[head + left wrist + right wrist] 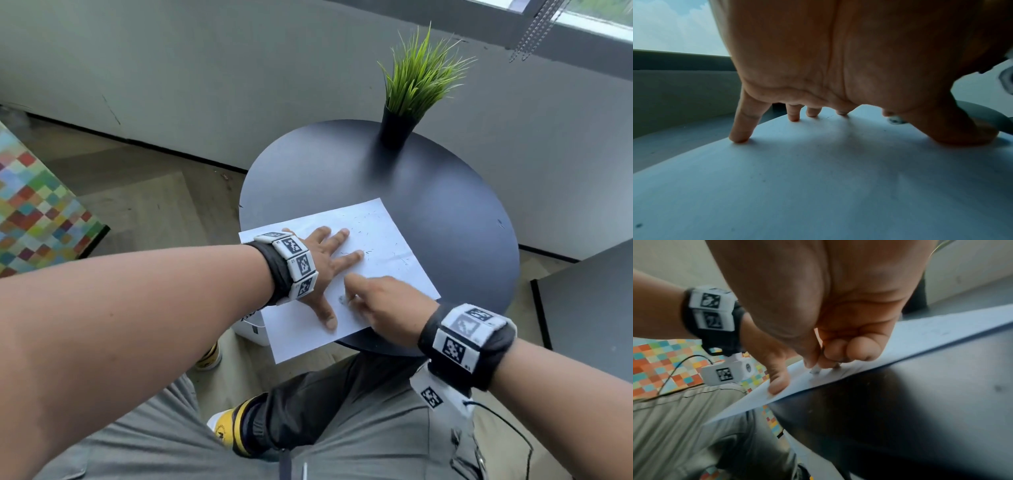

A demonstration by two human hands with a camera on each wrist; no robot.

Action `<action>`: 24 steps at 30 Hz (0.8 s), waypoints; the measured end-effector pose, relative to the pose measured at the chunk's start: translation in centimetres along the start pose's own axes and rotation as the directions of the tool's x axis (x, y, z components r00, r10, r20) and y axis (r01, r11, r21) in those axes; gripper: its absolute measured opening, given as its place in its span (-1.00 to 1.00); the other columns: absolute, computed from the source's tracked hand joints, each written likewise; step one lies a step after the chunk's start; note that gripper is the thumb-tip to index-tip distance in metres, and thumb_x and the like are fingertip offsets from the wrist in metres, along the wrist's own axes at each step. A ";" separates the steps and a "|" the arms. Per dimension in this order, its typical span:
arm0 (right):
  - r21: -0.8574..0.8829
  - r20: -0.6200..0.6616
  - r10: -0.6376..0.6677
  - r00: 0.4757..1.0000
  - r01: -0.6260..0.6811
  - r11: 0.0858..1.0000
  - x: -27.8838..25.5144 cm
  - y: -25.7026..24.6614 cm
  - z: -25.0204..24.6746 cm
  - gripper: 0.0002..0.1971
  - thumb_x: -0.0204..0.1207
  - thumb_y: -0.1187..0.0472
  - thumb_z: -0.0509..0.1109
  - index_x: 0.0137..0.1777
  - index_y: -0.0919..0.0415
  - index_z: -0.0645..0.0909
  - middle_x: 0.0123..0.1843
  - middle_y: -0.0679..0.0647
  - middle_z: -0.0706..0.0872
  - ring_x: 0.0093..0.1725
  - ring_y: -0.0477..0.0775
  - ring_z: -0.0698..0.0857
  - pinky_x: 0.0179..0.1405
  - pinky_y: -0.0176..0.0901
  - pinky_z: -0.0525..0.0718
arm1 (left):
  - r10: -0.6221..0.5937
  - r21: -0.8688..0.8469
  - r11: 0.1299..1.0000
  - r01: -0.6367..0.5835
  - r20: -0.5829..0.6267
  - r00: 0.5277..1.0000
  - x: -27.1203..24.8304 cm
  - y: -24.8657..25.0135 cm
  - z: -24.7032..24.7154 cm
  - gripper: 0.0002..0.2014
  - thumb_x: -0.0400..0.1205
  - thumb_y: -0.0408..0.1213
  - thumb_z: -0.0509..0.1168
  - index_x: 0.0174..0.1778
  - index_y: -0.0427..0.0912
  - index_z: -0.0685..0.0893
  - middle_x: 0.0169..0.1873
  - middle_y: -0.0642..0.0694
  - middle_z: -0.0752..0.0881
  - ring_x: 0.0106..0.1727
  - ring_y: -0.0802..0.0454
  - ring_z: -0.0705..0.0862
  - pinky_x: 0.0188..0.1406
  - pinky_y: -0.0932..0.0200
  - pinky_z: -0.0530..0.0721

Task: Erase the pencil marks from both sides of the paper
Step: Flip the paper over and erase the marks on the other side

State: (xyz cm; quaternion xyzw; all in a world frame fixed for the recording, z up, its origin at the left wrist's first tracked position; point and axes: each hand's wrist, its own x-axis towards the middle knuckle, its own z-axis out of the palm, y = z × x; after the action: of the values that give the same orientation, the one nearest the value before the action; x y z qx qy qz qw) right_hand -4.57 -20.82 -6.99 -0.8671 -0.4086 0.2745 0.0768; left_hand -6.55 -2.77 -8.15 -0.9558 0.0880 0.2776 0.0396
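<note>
A white sheet of paper (387, 246) lies on a round black table (445, 192), and its near corner overhangs the edge. My left hand (322, 263) presses flat on the sheet with fingers spread, thumb pointing toward me. Beside that thumb, my right hand (376, 305) pinches a small white eraser (815, 369) with its tip down on the paper. A grey smudge of pencil (342, 300) shows just left of the right fingertips. In the left wrist view the spread fingers (740, 129) touch the paper (818, 178), and the eraser (895, 120) peeks out beyond the thumb.
Dark eraser crumbs (370, 222) are scattered over the far half of the sheet. A grass plant in a black pot (395, 126) stands at the table's far side. A white box (253, 329) sits on the floor below, a chequered seat (34, 205) left, a dark tabletop (589, 308) right.
</note>
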 end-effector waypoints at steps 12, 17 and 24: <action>-0.026 -0.017 0.068 0.998 -0.068 0.997 0.2 1.7 -0.4 -0.89 0.69 0.11 0.19 0.15 0.05 0.46 0.05 0.13 0.70 0.00 0.23 0.63 -0.01 0.02 0.60 | 0.014 0.035 0.999 -0.015 0.028 0.999 -0.7 0.8 -1.5 0.28 0.22 0.54 0.42 0.66 0.39 -0.30 0.70 -0.17 -0.36 0.69 -0.36 -0.16 0.38 -0.54 0.32; -0.013 -0.154 0.178 0.972 -0.182 0.983 0.2 3.6 -1.3 -0.83 0.72 0.04 0.16 0.15 0.11 0.41 -0.03 0.15 0.67 -0.04 0.28 0.63 -0.06 0.05 0.62 | 0.015 0.042 0.999 -0.017 0.040 0.999 -0.6 0.9 -1.6 0.25 0.23 0.54 0.42 0.65 0.43 -0.29 0.70 -0.20 -0.37 0.68 -0.40 -0.15 0.41 -0.54 0.31; 0.023 -0.175 0.168 0.970 -0.166 0.986 -0.1 5.1 -1.1 -0.83 0.70 -0.09 0.19 0.05 -0.01 0.44 -0.09 0.06 0.67 -0.08 0.22 0.62 -0.04 0.06 0.64 | 0.011 0.071 0.997 -0.014 0.038 0.999 -0.1 1.3 -1.7 0.26 0.18 0.55 0.43 0.61 0.51 -0.31 0.69 -0.25 -0.34 0.62 -0.45 -0.06 0.38 -0.57 0.31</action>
State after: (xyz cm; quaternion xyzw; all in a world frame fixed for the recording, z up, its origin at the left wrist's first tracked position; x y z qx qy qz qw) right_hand -0.65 -24.13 -7.82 -0.9189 -0.3247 0.2037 0.0930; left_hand -5.96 -4.27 -6.67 -0.9478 0.1031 0.2926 0.0737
